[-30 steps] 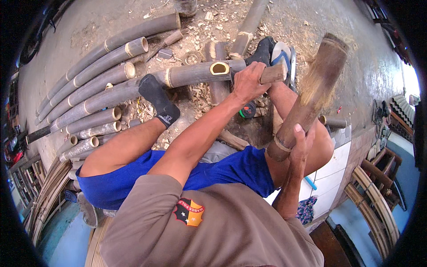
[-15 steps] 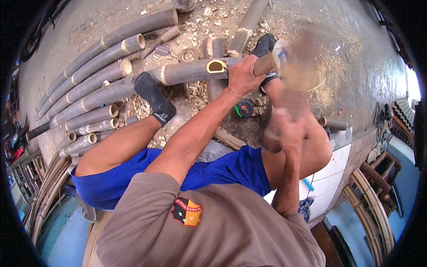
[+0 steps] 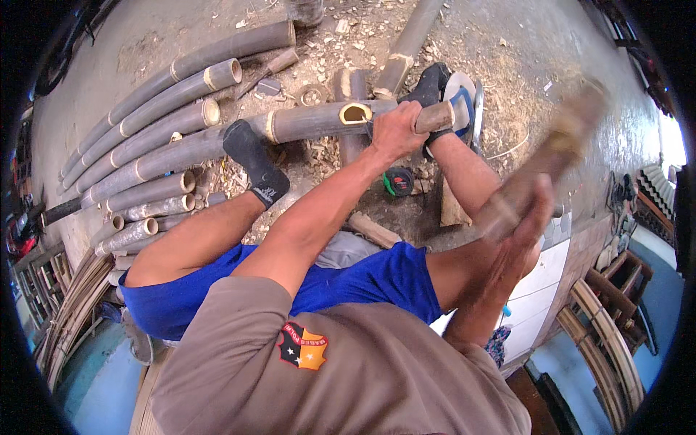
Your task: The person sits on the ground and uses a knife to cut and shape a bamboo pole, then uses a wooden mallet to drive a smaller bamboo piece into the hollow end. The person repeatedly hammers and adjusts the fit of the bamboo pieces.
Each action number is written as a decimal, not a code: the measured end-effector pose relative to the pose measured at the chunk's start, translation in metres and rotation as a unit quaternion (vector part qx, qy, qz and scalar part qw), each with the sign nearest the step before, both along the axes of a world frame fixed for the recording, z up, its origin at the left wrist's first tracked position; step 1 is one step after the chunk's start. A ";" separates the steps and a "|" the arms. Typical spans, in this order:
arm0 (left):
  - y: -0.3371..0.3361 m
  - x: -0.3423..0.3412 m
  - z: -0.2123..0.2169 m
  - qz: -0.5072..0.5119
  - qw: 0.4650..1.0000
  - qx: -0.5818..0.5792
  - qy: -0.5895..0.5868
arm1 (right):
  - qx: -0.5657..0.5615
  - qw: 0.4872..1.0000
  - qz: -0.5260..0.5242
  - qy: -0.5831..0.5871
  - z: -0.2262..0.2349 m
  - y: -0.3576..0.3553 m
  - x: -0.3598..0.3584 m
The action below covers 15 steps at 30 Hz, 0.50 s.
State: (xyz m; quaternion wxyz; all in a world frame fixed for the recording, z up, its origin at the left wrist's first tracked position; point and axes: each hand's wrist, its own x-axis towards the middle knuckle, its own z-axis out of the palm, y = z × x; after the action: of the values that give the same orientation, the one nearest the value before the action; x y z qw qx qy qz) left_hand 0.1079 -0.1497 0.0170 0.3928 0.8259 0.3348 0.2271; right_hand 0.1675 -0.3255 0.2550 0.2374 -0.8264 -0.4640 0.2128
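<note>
In my left hand (image 3: pixel 397 133), closed tight, is a wooden-handled chisel (image 3: pixel 435 117) with its butt pointing right. Its thin blade, mostly hidden by the hand, reaches the right side of an oval hole (image 3: pixel 355 113) cut in a bamboo pole (image 3: pixel 308 123). The pole lies across a shorter piece of bamboo (image 3: pixel 350 83), under my left foot. My right hand (image 3: pixel 525 214) is wrapped round a thick wooden club (image 3: pixel 558 145), blurred by motion and raised to the right over my right knee, apart from the chisel.
Several bamboo poles (image 3: pixel 174 109) lie at the left, with shorter cut pieces (image 3: pixel 148 210) nearer. A hatchet-like tool (image 3: pixel 281 61) rests beyond the pole. Wood chips (image 3: pixel 330 58) litter the floor. A tape measure (image 3: pixel 397 181) lies between my legs, and a sandal (image 3: pixel 460 101) is by my right foot.
My right hand has swung the club up and to the right, away from the chisel. My left hand keeps its hold on the chisel at nearly the same place.
</note>
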 end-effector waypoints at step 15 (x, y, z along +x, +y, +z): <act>0.083 -0.093 0.049 0.285 0.775 -0.308 -0.472 | 0.115 0.941 -0.147 0.282 -0.078 -0.012 -0.033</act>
State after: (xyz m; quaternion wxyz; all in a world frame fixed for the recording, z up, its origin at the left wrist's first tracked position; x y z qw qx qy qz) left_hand 0.0146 -0.0669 0.0663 0.6523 0.3168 0.3793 0.5747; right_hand 0.1347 -0.3374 0.1768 0.4806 -0.7588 -0.2726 0.3448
